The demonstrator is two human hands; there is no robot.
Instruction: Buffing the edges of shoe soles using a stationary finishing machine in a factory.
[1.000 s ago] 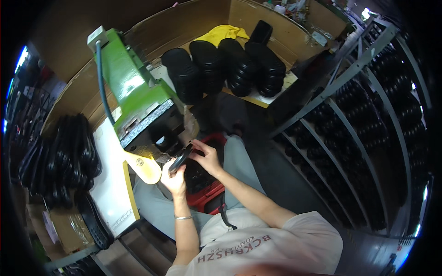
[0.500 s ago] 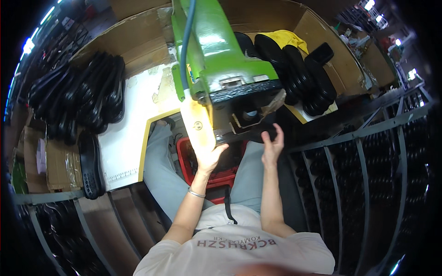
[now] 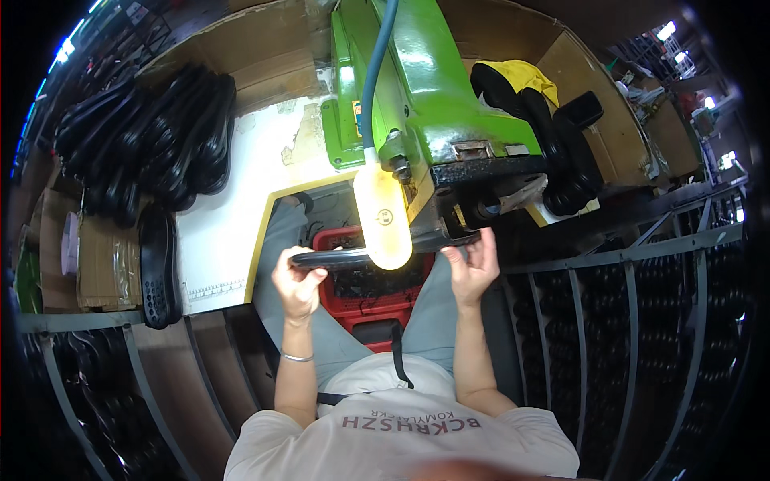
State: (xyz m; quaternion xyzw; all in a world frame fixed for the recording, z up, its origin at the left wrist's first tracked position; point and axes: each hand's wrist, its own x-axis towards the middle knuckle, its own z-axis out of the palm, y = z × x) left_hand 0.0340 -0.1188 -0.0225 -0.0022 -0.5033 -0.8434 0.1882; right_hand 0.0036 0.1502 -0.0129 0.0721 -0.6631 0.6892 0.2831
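A black shoe sole (image 3: 341,256) lies sideways under the head of a green machine (image 3: 449,88), seen nearly edge-on. My left hand (image 3: 297,284) pinches its left end, thumb in front and fingers behind. My right hand (image 3: 473,268) is at the other end, fingers curled up beside the dark machine head (image 3: 489,188); the sole's right part is mostly hidden by that head and a yellow-lit lamp (image 3: 385,216). Below the sole, a red crate (image 3: 361,309) with dark scraps stands between my legs.
Stacked black soles (image 3: 152,144) lie on the white tabletop (image 3: 212,232) at left, with a single sole (image 3: 160,264) by its edge. More soles (image 3: 561,160) and a yellow cloth (image 3: 525,78) are at right. Metal racks (image 3: 626,321) flank both sides; cardboard (image 3: 257,60) stands behind.
My left hand has moved left, out from beside the lamp, and the sole now shows between my hands. My right hand stays near the machine head. The view has shifted slightly.
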